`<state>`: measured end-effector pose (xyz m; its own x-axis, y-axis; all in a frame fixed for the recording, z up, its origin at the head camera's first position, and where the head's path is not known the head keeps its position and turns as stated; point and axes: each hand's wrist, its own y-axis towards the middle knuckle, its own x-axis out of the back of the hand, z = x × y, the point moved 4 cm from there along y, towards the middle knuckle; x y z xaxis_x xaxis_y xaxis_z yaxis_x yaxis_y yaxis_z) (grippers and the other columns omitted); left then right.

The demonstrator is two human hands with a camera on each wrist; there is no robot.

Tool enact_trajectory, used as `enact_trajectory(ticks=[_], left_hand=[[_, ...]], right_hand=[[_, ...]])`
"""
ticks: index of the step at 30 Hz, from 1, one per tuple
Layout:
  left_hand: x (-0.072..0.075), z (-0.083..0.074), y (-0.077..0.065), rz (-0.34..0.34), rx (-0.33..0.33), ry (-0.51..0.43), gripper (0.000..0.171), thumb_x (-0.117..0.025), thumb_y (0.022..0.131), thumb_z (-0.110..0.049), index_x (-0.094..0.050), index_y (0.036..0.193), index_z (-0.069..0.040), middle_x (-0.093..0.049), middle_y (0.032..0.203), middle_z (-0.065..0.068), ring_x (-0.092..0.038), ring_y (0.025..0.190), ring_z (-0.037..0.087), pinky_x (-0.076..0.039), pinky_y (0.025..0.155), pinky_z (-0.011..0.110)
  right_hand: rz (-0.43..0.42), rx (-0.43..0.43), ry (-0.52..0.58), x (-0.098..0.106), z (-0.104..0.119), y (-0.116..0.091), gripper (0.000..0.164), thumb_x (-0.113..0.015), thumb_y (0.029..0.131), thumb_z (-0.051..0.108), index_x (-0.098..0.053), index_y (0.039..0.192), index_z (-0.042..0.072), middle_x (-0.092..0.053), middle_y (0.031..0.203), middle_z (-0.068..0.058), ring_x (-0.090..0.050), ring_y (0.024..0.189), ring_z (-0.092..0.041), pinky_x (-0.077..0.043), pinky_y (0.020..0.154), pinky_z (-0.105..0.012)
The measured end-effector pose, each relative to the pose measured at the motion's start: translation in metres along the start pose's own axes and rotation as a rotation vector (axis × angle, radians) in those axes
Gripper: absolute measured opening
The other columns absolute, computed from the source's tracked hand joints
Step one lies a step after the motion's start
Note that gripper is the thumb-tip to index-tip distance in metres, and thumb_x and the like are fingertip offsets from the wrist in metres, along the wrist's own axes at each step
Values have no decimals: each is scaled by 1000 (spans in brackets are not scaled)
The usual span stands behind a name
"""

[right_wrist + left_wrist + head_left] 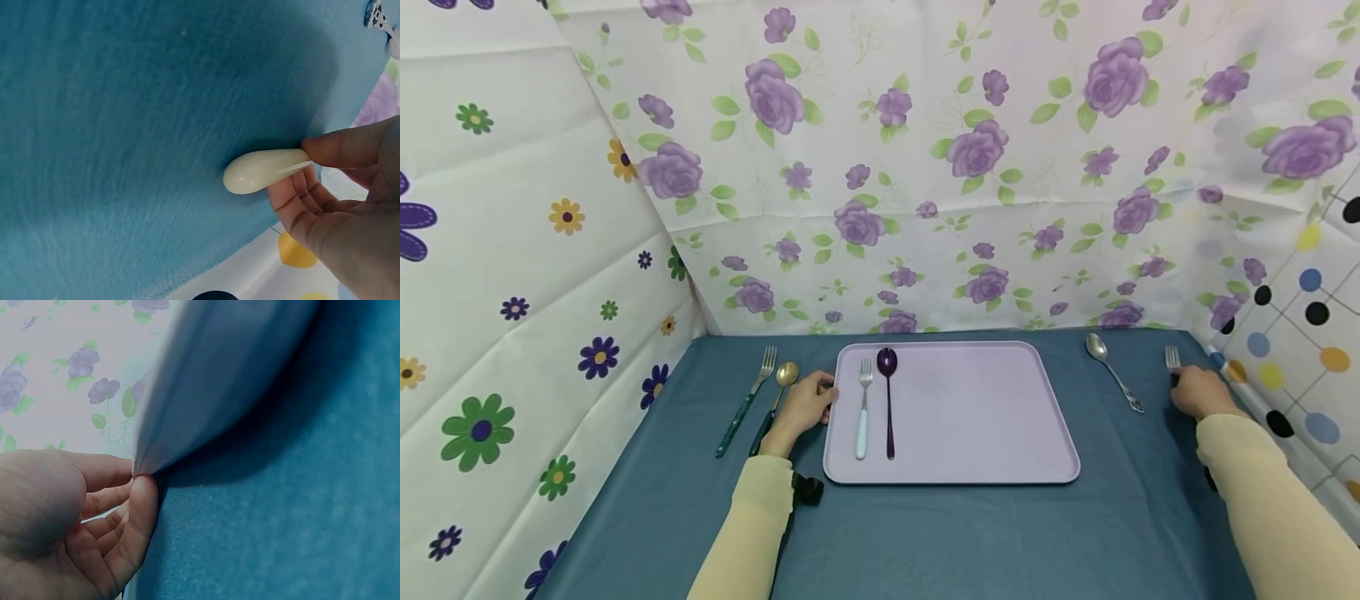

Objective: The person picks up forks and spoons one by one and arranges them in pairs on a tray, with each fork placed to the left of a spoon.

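Note:
A pale lilac tray [970, 417] lies on the table, with a light-blue-handled fork [862, 417] and a dark purple spoon [889, 408] side by side on its left part. My left hand [805, 404] is at the tray's left edge; in the left wrist view its thumb and a finger pinch the rim. At the far right, my right hand [1204, 392] holds a fork [1172, 358], tines pointing away. The right wrist view shows its rounded cream handle [256, 172] between thumb and fingers, close over the cloth.
Left of the tray lie a green-handled fork [747, 412] and a gold spoon [786, 375] with a dark green handle. Between tray and right hand lies a silver spoon [1112, 371]. Flowered cloth [925, 167] hangs behind, and dotted cloth [1311, 367] borders the right side.

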<state>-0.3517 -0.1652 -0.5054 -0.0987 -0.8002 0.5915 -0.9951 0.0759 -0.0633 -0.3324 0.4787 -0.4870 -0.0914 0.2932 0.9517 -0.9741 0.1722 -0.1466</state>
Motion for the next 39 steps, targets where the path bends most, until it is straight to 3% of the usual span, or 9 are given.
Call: enact_trajectory(ticks=[7,15,27,33,39], left_hand=[[0,0,-1,4,-7,-1,32,-57,100,-18,-58,128,-3,-61,80,9,-60,57,17,-53,53,30],[2,1,-1,-2,0,-2,32,-57,100,-18,-58,128,-3,-61,81,9,-60,58,17,-53,53,30],[0,-1,-3,3,-2,-4,31,-57,100,-18,-58,128,-3,-60,80,10,-60,58,18,-53,54,31],[-1,-1,-3,1,5,-5,32,-57,100,-19,-58,128,-4,-60,81,10,-60,58,17,-53,54,30],[1,0,-2,-7,5,3,31,-57,100,-19,-58,127,-3,-61,80,9,-60,57,16,-53,53,30]], right_hand=[[1,-24,1,-2,0,0,53,-46,88,4,-38,135,-21,-35,125,-52,-40,107,-66,-39,88,-69],[10,-78,34,-8,-3,7,55,-46,91,7,-35,140,-17,-32,130,-51,-35,111,-68,-34,94,-71],[-24,-31,45,-10,-8,0,56,-46,89,6,-36,138,-18,-31,130,-52,-31,113,-68,-30,96,-72],[-64,9,110,-4,-12,-3,57,-43,83,2,-41,136,-17,-35,130,-49,-47,102,-57,-43,77,-60],[-60,8,153,-1,-11,-5,59,-39,80,2,-43,136,-15,-34,133,-47,-34,116,-66,-40,86,-67]])
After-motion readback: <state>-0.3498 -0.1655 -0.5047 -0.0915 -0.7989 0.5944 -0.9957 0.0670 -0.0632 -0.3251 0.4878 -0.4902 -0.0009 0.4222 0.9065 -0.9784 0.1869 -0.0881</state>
